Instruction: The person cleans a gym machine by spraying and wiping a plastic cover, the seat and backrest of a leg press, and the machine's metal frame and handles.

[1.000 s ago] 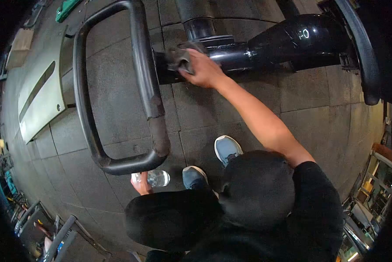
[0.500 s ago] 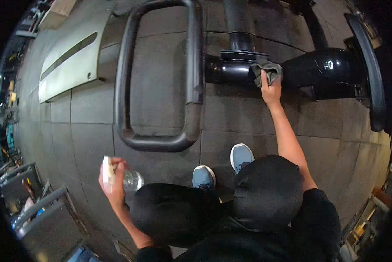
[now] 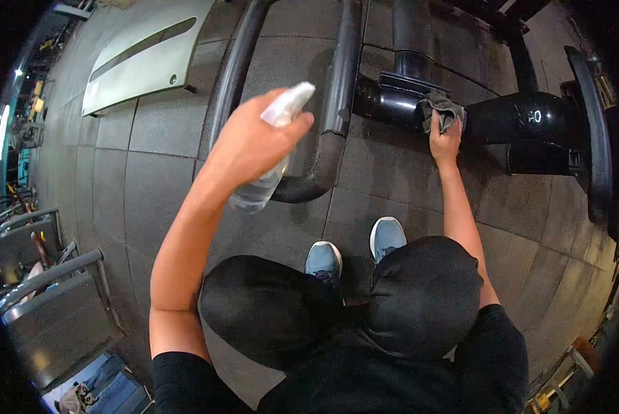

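My left hand [image 3: 254, 141] is wrapped round a clear spray bottle [image 3: 258, 190] with a white nozzle [image 3: 289, 103], raised over the black tubular frame [image 3: 340, 76]. The nozzle points up and to the right. At the right, my right hand [image 3: 446, 141] grips a crumpled dark grey cloth [image 3: 442, 110]. That cloth lies against the glossy black horizontal tube [image 3: 392, 105], where it meets a wider black curved part [image 3: 516, 116].
A pale panel with a long slot [image 3: 144, 55] stands at the upper left. A black upright pad [image 3: 592, 138] is at the far right. Grey-framed equipment [image 3: 61, 310] fills the lower left. My shoes [image 3: 323, 261] rest on dark floor tiles [image 3: 161, 186].
My left hand has risen up and to the right with the spray bottle, from beside my knee to over the frame. My right hand still holds the cloth against the tube.
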`<control>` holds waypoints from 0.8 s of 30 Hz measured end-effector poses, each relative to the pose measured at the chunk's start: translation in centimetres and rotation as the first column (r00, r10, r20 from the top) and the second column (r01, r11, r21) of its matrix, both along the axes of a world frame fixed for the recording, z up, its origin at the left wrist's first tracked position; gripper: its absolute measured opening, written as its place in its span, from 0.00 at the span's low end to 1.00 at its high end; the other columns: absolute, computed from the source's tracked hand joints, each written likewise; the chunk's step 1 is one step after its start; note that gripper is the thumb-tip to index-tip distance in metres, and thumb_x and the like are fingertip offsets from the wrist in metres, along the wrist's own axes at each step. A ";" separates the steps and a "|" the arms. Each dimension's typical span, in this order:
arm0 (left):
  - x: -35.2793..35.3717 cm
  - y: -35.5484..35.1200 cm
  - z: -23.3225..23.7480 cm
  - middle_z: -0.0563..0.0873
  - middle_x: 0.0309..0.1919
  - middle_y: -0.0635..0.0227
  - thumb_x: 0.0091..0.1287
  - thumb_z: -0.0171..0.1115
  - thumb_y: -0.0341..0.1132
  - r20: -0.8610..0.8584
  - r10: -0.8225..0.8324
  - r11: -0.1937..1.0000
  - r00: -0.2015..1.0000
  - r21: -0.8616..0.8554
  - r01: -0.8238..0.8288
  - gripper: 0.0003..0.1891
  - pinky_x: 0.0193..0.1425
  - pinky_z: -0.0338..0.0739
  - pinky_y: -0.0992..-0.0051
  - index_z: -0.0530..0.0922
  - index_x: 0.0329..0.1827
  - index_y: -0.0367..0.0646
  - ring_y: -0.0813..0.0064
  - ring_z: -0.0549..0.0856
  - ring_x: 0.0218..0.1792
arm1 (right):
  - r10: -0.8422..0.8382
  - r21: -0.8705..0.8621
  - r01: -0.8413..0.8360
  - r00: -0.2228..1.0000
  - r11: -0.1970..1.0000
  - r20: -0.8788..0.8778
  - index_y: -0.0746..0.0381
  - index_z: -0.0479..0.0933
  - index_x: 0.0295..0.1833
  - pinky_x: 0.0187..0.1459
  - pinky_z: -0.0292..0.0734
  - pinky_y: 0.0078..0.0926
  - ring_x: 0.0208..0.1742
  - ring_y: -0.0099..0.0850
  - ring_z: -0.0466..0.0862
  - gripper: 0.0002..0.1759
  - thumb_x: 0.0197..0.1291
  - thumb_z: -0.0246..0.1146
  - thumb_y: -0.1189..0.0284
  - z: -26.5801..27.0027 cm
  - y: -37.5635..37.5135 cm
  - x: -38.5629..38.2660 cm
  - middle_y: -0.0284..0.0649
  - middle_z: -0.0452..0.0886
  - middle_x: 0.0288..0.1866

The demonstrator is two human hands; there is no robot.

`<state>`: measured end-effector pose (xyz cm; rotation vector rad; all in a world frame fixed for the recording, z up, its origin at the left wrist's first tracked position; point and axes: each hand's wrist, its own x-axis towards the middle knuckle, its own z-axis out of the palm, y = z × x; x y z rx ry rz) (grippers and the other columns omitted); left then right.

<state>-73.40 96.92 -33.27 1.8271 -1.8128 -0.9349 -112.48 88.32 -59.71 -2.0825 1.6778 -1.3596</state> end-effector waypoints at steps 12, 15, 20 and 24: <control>-0.9 -2.7 -0.3 0.90 0.37 0.65 0.71 0.70 0.44 0.106 0.043 0.996 0.993 -0.086 -0.034 0.21 0.49 0.80 0.69 0.85 0.60 0.39 0.74 0.88 0.40 | -0.103 -0.011 0.103 0.993 0.995 -0.056 0.62 0.82 0.62 0.72 0.68 0.50 0.68 0.54 0.79 0.18 0.75 0.64 0.62 -1.1 0.1 0.0 0.50 0.85 0.64; -0.6 -4.6 -1.6 0.91 0.47 0.47 0.67 0.67 0.45 -0.084 0.112 0.993 0.990 -0.026 -0.114 0.25 0.58 0.82 0.60 0.85 0.63 0.40 0.51 0.91 0.49 | -0.049 -0.010 0.049 0.998 0.999 -0.026 0.63 0.82 0.62 0.74 0.66 0.51 0.69 0.55 0.78 0.20 0.74 0.65 0.62 -0.5 0.2 0.1 0.51 0.85 0.63; -0.9 -6.4 -2.2 0.91 0.39 0.58 0.69 0.68 0.42 -0.190 -0.048 0.986 0.981 -0.164 0.017 0.17 0.50 0.81 0.66 0.85 0.53 0.39 0.66 0.90 0.41 | -0.131 0.110 0.117 0.982 0.987 0.135 0.67 0.81 0.62 0.70 0.71 0.44 0.66 0.49 0.82 0.22 0.76 0.64 0.59 0.5 0.5 0.8 0.51 0.85 0.62; 1.2 -4.5 -2.3 0.88 0.43 0.66 0.74 0.69 0.32 -0.391 -0.075 0.945 0.917 -0.323 -0.060 0.12 0.52 0.81 0.75 0.84 0.56 0.37 0.75 0.89 0.44 | -0.190 0.354 -0.050 0.769 0.934 0.610 0.66 0.79 0.69 0.64 0.76 0.34 0.64 0.35 0.84 0.26 0.81 0.58 0.55 3.7 1.2 2.3 0.47 0.83 0.67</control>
